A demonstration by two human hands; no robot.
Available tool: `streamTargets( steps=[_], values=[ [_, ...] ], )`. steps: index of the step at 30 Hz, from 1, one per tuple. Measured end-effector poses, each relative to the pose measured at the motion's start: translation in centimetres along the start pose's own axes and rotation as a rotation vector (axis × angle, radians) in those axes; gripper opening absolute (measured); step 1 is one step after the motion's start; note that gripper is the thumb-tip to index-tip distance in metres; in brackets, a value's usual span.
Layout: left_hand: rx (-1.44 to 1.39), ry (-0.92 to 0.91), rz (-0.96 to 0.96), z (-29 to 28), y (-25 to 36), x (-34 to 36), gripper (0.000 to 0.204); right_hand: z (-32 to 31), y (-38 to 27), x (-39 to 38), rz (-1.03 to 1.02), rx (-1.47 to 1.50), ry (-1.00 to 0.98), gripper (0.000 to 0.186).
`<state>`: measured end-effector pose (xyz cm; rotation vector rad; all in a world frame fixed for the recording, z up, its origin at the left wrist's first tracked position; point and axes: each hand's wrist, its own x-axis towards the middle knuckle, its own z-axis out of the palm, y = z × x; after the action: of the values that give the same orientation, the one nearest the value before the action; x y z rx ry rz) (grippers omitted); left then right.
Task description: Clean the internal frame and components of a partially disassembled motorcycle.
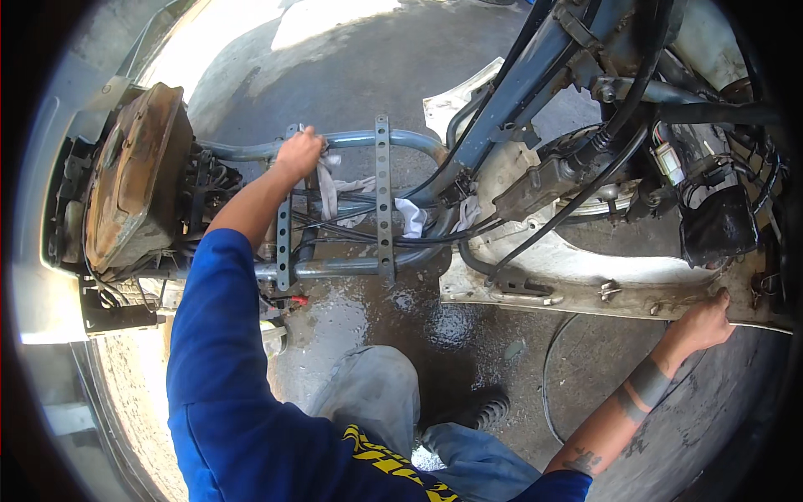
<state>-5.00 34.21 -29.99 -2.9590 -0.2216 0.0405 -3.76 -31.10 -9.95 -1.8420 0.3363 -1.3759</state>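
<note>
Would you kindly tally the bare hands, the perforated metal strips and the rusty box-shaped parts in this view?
Bare hands (left hand, right hand): 2
Perforated metal strips: 2
Rusty box-shaped part: 1
Total: 5

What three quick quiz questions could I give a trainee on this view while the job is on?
1. Which of the person's hands touches the white panel?
2. How many perforated straps cross the blue frame?
3. True or false: the rusty box is between the straps.

Key:
1. The right hand, at the panel's near edge.
2. Two.
3. False; in the picture it is to the left of both.
</note>
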Motion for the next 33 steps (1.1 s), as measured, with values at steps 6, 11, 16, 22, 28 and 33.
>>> streamTargets(
  steps=[6, 11, 16, 22, 28, 33],
  values=[
    [0.344, -0.036, 0.134, 1.4, -0.4, -3.2, 0.016, 0.8, -1.3, -0.4, 0.037, 0.063, -0.065, 0.037],
    [0.283, -0.245, 0.163, 1.6, -0.1, -3.6, 0.016, 0.6, -1.1, 0.0, 0.095, 0.266, -0.107, 0.037],
    [0.004, -0.304, -0.092, 3.9, 3.9, -6.0, 0.031, 1.1, -1.0, -0.2, 0.105, 0.338, -0.145, 0.036],
    [-0.705, -0.057, -0.183, 0.6, 5.7, -6.7, 0.037, 1.2, -1.1, -0.5, 0.097, 0.389, -0.099, 0.035],
    [-1.461, -0.078, -0.039, -2.1, 12.5, -8.4, 0.033, 0.8, -1.8, -0.1, 0.069, 0.383, -0.128, 0.037],
    [-1.229, -0.049, 0.128, -2.8, 16.8, -6.7, 0.042, 0.9, -1.7, -0.2, 0.09, 0.413, -0.153, 0.035]
  ],
)
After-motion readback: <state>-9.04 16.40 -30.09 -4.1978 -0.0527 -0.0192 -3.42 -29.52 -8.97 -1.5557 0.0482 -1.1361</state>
